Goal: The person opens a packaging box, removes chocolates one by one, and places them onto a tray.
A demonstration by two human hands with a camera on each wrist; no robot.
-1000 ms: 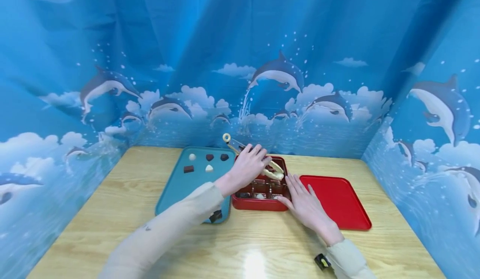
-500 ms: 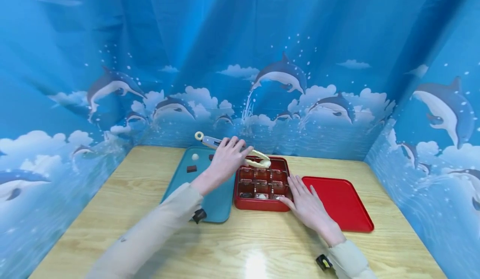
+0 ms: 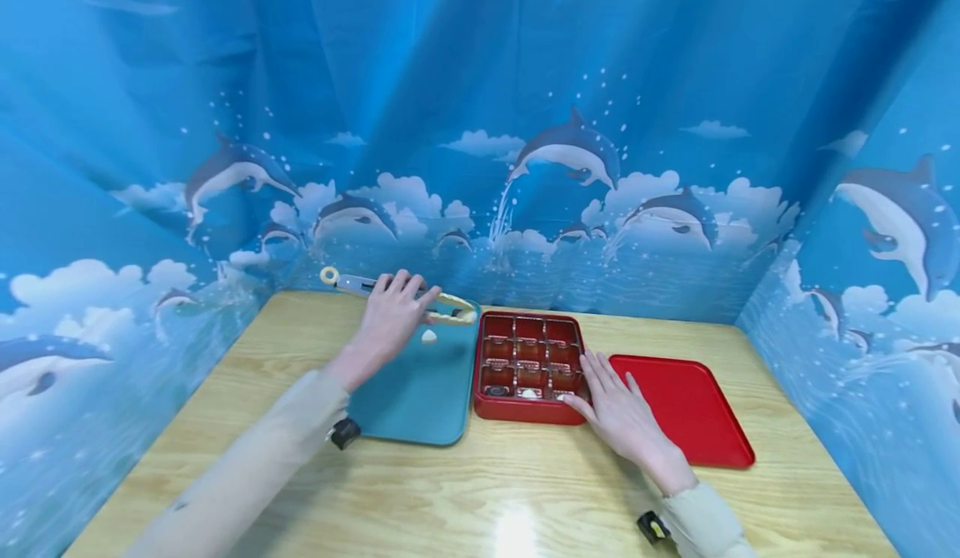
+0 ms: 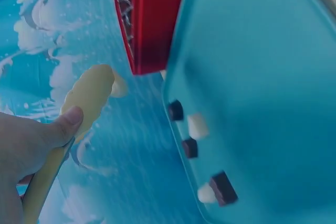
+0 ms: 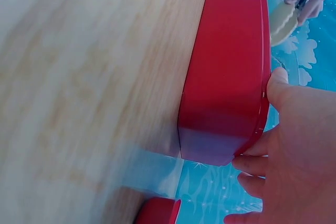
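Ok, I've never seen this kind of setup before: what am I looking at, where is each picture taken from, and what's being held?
No machine here: a person works with two bare hands, wearing three cameras. The wide picture comes from the head, looking down at a wooden table inside a blue dolphin-print backdrop. The other two come from the wrists, so they look tilted and very close.

The left hand grips cream-tipped tongs over a teal tray; the left wrist view shows the thumb on the tongs and small dark and white sweets along the tray's edge. The right hand rests flat against a red box divided into compartments, a few pieces in its near row. The right wrist view shows the box wall close up. A red lid or tray lies to its right.
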